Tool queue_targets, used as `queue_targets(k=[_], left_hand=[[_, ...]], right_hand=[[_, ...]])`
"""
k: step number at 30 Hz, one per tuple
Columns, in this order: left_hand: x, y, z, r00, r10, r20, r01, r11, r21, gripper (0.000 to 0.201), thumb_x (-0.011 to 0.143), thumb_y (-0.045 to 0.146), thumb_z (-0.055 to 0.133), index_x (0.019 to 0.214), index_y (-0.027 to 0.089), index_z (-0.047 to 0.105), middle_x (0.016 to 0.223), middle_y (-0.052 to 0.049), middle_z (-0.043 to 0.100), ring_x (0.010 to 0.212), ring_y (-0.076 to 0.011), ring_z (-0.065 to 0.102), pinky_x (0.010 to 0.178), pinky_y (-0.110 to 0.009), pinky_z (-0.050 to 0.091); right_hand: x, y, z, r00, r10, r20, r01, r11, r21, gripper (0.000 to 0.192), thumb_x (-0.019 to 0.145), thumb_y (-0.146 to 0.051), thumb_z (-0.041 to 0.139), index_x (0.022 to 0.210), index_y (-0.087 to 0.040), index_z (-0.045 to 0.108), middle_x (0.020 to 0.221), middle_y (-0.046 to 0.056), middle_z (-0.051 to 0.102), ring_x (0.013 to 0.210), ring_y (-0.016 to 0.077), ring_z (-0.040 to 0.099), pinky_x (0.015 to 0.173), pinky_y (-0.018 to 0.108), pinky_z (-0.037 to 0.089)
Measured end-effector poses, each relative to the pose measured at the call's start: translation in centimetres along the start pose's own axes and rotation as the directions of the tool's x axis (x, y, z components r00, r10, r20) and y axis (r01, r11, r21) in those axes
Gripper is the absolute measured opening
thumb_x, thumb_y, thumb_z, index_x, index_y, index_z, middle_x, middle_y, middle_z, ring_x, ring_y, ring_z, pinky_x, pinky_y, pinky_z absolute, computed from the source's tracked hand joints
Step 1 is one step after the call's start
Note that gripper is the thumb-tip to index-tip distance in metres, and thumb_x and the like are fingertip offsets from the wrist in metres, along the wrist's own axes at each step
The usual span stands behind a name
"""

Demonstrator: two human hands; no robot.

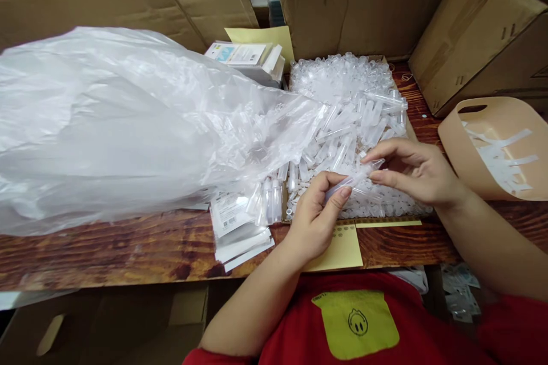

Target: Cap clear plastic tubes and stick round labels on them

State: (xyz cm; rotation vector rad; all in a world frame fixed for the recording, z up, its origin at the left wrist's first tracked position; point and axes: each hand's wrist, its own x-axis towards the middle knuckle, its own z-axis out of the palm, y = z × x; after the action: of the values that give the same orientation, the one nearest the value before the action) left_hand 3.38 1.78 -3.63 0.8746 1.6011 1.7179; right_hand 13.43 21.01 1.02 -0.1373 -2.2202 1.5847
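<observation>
Surface: dark reddish-brown wood-grain tabletop (107,262).
Room: tall brown cardboard panels (355,5) along the back; a brown cardboard box (462,40) leans at back right.
Tray: shallow cardboard tray (411,132), heaped with loose clear plastic tubes (342,148) and small translucent pieces.
Left hand (319,211): fingers closed around a slim clear plastic tube (338,187), above the tray's near part.
Right hand (422,174): thumb and forefinger slightly parted at the far end of the clear plastic; cannot tell whether they grip.
Bag: large translucent white plastic bag (128,114), covering much of the left side, its tip over the tray.
Bin: peach plastic bin (456,148), right of the tray, holding white strips (500,159).
Edges: front edge runs just before the torso; wood shows at front left and in a narrow gap between tray and bin.
Packets: flat white-labelled packets (231,219) near the front edge, barcode visible, print too small to read.
Sheet: yellow paper (342,251) under the tray's front, small round marks.
Shirt: red fabric (291,319), yellow patch (359,325) with smiling-face drawing.
</observation>
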Motion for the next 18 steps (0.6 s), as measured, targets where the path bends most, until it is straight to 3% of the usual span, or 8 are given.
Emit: queue_targets(k=[4, 7, 11, 15, 18], left_hand=[[-0.23, 0.28, -0.27, 0.998, 0.04, 0.054, -0.045, 0.995, 0.085, 0.016, 0.103, 0.036, 0.055, 0.104, 0.02, 0.059, 0.093, -0.001, 0.063, 0.082, -0.0136, 0.055, 0.075, -0.028, 0.042], [-0.33, 0.43, -0.5, 0.991, 0.126, 0.054, -0.136, 0.96, 0.244, 0.01, 0.102, 0.03, 0.057, 0.104, 0.02, 0.054, 0.091, 0.0, 0.062, 0.08, -0.0129, 0.056, 0.072, -0.027, 0.042], [-0.35, 0.4, -0.66, 0.981, 0.18, 0.066, -0.192, 0.926, 0.326, 0.009, 0.101, 0.026, 0.059, 0.102, 0.021, 0.051, 0.089, 0.001, 0.059, 0.078, -0.0117, 0.056, 0.072, -0.026, 0.042], [-0.35, 0.18, -0.78, 0.99, 0.127, 0.068, -0.14, 0.961, 0.238, 0.01, 0.103, 0.03, 0.057, 0.102, 0.022, 0.05, 0.092, 0.001, 0.058, 0.081, -0.0121, 0.055, 0.072, -0.027, 0.04], [-0.39, -0.05, -0.88, 0.993, 0.101, 0.06, -0.111, 0.978, 0.176, 0.013, 0.103, 0.033, 0.059, 0.102, 0.023, 0.051, 0.092, 0.001, 0.057, 0.082, -0.0126, 0.054, 0.072, -0.028, 0.039]], right_hand=[[-0.41, -0.09, 0.08, 0.988, -0.005, 0.153, 0.013, 0.999, -0.051, 0.015, 0.087, -0.026, 0.077, 0.101, -0.022, 0.073, 0.088, 0.001, 0.073, 0.073, 0.0136, 0.067, 0.062, 0.024, 0.052], [-0.48, 0.05, 0.14, 0.981, -0.056, 0.188, 0.098, 0.969, -0.225, 0.011, 0.091, -0.031, 0.073, 0.095, -0.021, 0.071, 0.083, 0.001, 0.072, 0.073, 0.0141, 0.066, 0.064, 0.026, 0.049], [-0.41, -0.07, 0.16, 0.971, 0.007, 0.237, 0.1, 0.893, -0.438, 0.045, 0.105, -0.043, 0.051, 0.068, -0.019, 0.058, 0.056, -0.002, 0.053, 0.053, 0.0109, 0.05, 0.055, 0.027, 0.037], [-0.73, -0.26, 0.1, 0.977, -0.01, 0.212, 0.086, 0.931, -0.356, 0.027, 0.097, -0.046, 0.065, 0.103, -0.02, 0.066, 0.09, 0.004, 0.07, 0.074, 0.0151, 0.063, 0.066, 0.027, 0.047], [-1.07, -0.16, 0.39, 0.983, -0.034, 0.183, 0.09, 0.947, -0.308, 0.027, 0.103, -0.04, 0.057, 0.085, -0.02, 0.062, 0.068, -0.002, 0.06, 0.061, 0.0114, 0.055, 0.058, 0.024, 0.042]])
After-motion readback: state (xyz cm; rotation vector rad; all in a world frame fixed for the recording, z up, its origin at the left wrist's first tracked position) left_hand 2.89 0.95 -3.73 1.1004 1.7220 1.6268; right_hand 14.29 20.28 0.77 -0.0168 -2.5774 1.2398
